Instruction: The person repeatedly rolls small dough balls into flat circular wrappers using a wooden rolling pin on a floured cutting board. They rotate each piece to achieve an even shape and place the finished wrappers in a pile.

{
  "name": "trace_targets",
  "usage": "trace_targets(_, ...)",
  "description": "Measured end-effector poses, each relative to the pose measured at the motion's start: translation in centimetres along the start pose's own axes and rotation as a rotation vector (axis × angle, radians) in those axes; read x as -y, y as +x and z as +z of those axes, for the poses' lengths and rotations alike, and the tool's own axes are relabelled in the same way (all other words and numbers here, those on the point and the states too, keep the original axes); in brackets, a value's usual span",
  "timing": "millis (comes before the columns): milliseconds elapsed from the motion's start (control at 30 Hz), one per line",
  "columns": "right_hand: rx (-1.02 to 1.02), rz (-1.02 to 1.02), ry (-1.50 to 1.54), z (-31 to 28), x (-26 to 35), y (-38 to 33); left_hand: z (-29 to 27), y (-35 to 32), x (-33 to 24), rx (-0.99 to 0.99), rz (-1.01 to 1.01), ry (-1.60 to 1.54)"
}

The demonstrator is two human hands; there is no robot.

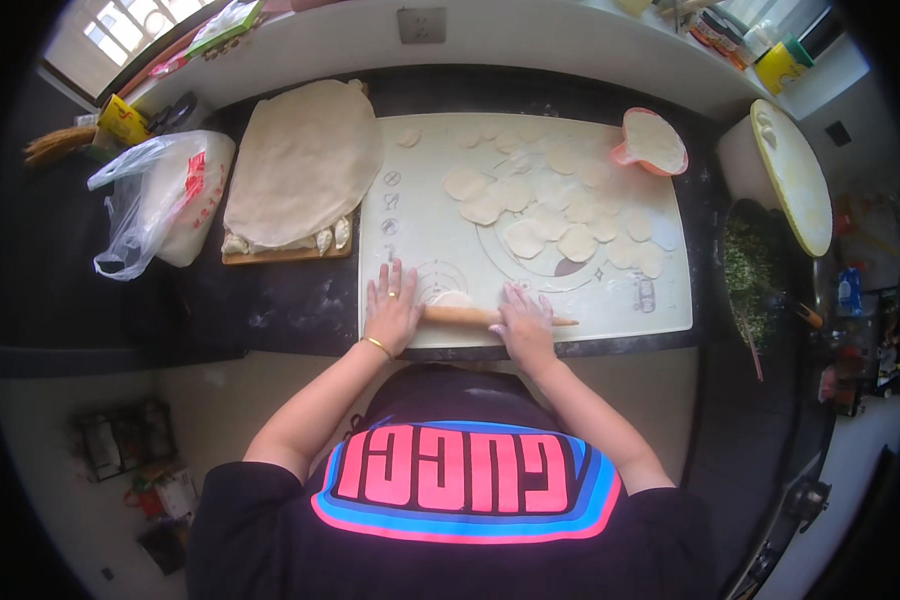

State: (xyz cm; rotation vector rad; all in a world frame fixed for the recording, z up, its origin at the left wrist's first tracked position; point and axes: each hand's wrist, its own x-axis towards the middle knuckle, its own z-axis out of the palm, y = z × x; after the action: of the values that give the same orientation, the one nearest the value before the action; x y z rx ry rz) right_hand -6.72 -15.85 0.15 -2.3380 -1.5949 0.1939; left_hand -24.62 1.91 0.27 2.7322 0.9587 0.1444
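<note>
Dough (pixel 453 298) sits near-left on the mat (pixel 410 180), against my rolling pin (pixel 460 316); left hand (pixel 394 313) and right hand (pixel 526 322) press flat, fingers extended, at its ends: thinning, I'd judge; next stroke wants even pressure.

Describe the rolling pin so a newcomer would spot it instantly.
Find the pale mat on the dark counter. Along its near edge, the rolling pin lies crosswise under the right hand. Unlike the flat, pale dough rounds, it is long, tan and tapered.

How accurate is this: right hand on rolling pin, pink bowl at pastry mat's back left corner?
Wrong corner: head view shows the pink bowl at the back right corner of the pastry mat. The right hand is on the rolling pin.
</note>
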Motion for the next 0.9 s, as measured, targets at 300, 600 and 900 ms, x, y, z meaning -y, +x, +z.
trace_targets(300, 0.206, -0.079, -0.018, -1.4, 1.1, 0.2, 0.0, 1.2, 1.7, 0.168, 0.026, 0.031)
trace_targets(600, -0.069, 0.122, -0.109, 0.1, -0.9, 6.7, 0.7, 5.7, 1.7, 0.016, -0.003, 0.042)
trace_targets(900, -0.164, 0.134, -0.175, 0.8, -1.5, 6.4, 1.0, 7.4, 1.6, 0.01, -0.005, 0.02)
